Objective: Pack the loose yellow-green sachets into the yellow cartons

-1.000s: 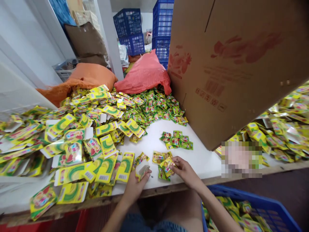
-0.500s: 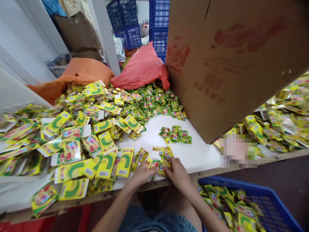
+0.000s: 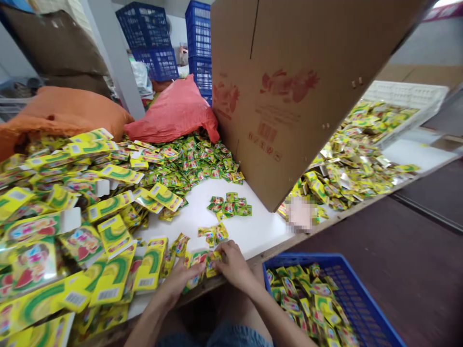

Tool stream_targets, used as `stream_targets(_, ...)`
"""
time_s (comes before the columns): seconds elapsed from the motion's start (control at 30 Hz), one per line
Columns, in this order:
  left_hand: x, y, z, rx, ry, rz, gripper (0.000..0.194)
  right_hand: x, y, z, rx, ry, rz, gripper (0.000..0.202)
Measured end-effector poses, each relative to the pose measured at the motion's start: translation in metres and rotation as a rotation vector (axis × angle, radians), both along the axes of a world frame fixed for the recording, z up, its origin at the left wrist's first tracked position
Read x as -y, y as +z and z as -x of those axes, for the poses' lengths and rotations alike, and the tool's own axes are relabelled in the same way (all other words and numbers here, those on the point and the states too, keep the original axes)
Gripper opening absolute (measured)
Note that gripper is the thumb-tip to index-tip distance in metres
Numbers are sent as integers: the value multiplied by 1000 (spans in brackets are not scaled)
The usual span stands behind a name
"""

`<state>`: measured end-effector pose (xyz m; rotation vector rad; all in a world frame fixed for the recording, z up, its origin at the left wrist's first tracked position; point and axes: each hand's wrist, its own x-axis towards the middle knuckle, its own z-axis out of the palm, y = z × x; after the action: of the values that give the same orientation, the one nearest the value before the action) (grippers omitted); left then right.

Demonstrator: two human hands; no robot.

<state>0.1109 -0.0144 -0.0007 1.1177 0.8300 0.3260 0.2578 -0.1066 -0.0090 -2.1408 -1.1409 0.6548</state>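
Note:
My left hand (image 3: pixel 180 280) is closed on a small printed candy box (image 3: pixel 195 262) at the table's front edge, its white end flap standing up. Between the fingertips of my right hand (image 3: pixel 233 264) is a small yellow sachet (image 3: pixel 212 264), held against the box's right side. Whether the sachet is partly inside the box cannot be made out. Just beyond lie a few yellow sachets (image 3: pixel 220 233), and farther back a little group of green sachets (image 3: pixel 231 206). Flat yellow boxes (image 3: pixel 151 265) lie to the left of my left hand.
A heap of green sachets (image 3: pixel 195 159) spreads before a red sack (image 3: pixel 177 113); an orange sack (image 3: pixel 72 111) lies left. A big cardboard carton (image 3: pixel 260 120) leans over the table's right part. Below the edge, a blue crate (image 3: pixel 361 289) holds filled packs. More packs (image 3: pixel 343 168) lie beyond.
My view has swung to the right, so the table things sit farther left. The box's white flap now shows upright in my left hand, and my right fingers have the sachet against it.

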Motion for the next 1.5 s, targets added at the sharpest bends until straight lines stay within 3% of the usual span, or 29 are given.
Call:
stream_targets(0.2,0,5,3,-33,-83,-77,65,9,4,1,-245,24,-172,25)
stream_targets(0.37,1,2,2,-51,-11,-104,66,14,4,-2,-272,5,-386,33)
stream_targets(0.47,0,-1,4,-70,10,-85,61,26,5,-38,-91,-105,-552,17)
stream_targets(0.57,1,-7,3,-60,55,-89,57,49,7,-107,228,-375,-620,15)
stream_targets(0.67,0,-15,1,-45,102,-95,57,74,9,-184,581,-569,-373,23)
stream_targets(0.73,-2,-19,0,-61,115,-88,58,87,9,-224,641,-631,-269,28)
stream_targets(0.83,-7,-22,0,-115,97,-7,60,96,5,-260,660,-668,-153,33)
stream_targets(1.13,-3,-19,-2,-115,126,5,60,95,-9,-275,633,-682,102,32)
stream_targets(1.4,0,-21,-2,-88,141,-74,60,105,-9,-282,460,-878,218,43)
stream_targets(1.5,0,-20,-2,-64,113,-71,59,105,-12,-291,361,-874,239,34)
